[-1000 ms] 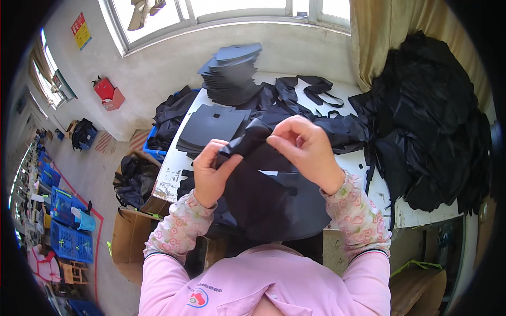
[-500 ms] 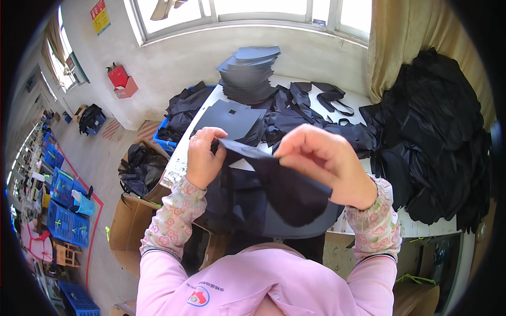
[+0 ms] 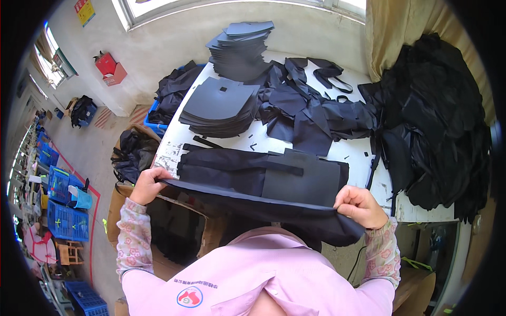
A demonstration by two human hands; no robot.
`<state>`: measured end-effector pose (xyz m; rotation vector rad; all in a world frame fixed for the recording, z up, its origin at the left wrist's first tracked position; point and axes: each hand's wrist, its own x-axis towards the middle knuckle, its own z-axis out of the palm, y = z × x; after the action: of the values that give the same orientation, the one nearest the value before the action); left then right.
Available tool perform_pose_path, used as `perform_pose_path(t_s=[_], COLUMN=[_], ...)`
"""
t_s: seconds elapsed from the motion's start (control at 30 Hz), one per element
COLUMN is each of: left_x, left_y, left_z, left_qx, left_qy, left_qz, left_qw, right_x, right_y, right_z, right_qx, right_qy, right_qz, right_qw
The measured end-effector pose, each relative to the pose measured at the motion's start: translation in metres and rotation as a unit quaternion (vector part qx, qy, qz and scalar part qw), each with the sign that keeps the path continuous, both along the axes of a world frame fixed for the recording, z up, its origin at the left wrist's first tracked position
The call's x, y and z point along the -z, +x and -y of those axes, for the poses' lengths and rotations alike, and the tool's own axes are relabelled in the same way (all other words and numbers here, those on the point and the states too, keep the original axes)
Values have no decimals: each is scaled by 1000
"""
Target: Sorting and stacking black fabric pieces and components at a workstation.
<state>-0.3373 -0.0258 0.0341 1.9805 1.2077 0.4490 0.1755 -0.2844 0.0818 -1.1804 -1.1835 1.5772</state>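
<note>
A length of black fabric (image 3: 295,213) stretches between my two hands along the table's near edge, with its lower part hanging down. My left hand (image 3: 149,185) pinches its left end. At its right end, my right hand (image 3: 362,206) grips the edge between thumb and fingers. Just beyond the stretched edge, more black cloth (image 3: 224,167) lies flat on the table. On its right half rests a dark grey panel (image 3: 303,181), crossed at the top by a narrow black strip. Whether the cloth on the table and the held fabric are one piece I cannot tell.
Stacked dark grey panels (image 3: 216,102) and a taller stack (image 3: 240,47) stand at the white table's (image 3: 171,139) far left. Crumpled black pieces (image 3: 311,113) lie beyond the cloth. A large black heap (image 3: 429,126) fills the right. Cardboard boxes (image 3: 126,210) stand beside the table.
My hands have moved apart and lower, drawing the black fabric out wide between them. The flat cloth and panel behind it now show. The view has shifted slightly.
</note>
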Motion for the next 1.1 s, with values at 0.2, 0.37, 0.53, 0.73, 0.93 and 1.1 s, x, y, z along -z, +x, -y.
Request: perform_pose_path(t_s=[0.2, 0.37, 0.53, 0.73, 0.93, 1.1], left_x=[7, 29, 28, 29, 36, 3], left_y=[4, 40, 73, 68, 54, 37], left_z=[-50, -105, -113, -112, -115, -100], left_qx=[139, 172, 134, 146, 148, 208], left_qy=[-148, -164, -204, -167, -198, -283], left_qz=[-118, -248, -211, -223, -195, -252], left_qw=[972, 939, 947, 949, 949, 902], right_x=[50, 76, 62, 56, 90, 37], right_y=[23, 42, 37, 27, 30, 44], right_z=[-33, -61, -55, -21, 6, 23], right_qx=[93, 134, 92, 69, 64, 6], right_qy=[24, 69, 21, -6, -42, -107], right_qz=[155, 253, 351, 445, 394, 148], right_qw=[983, 956, 931, 893, 916, 983])
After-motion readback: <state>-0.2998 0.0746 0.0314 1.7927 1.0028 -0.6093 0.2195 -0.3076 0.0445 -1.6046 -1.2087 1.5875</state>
